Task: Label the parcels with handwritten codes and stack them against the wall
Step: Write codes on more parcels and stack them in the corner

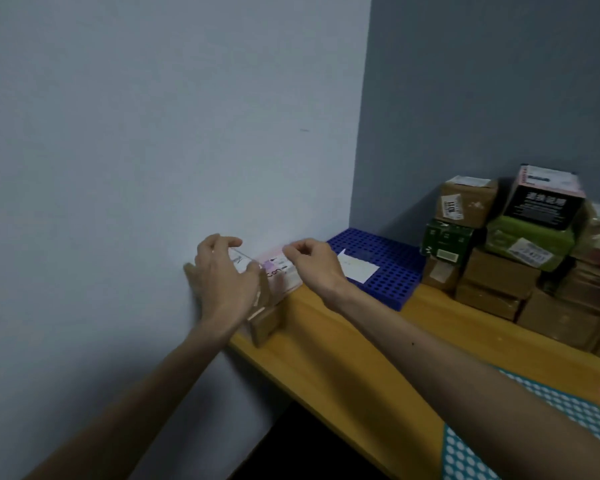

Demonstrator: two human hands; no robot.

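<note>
Fingers of the left hand (pixel 222 278) are spread and curved over the near end of the pink parcel (pixel 279 275). The thumb wraps its right edge and the other fingers arch across the top, so the hand grips it. The right hand (pixel 314 263), at three o'clock from the left, has its fingers bent inward, with the thumb and forefinger close together over the far end of the same parcel. Blur hides whether they pinch it or only touch it, so I cannot tell its hold.

The pink parcel lies flat on top of a brown box (pixel 265 323), and both sit hard against the pale wall (pixel 153 133) at the left edge of the wooden table (pixel 343 341).

At two o'clock from the right hand a blue perforated tray (pixel 388 271) rests on the table in the corner, with a white paper (pixel 355 268) lying on it. Further toward three o'clock stands a pile of parcels (pixel 499 271), brown and green, topped by a black box (pixel 537 206). At five o'clock, under the right forearm, lies a teal dotted mat (pixel 465 455).
</note>
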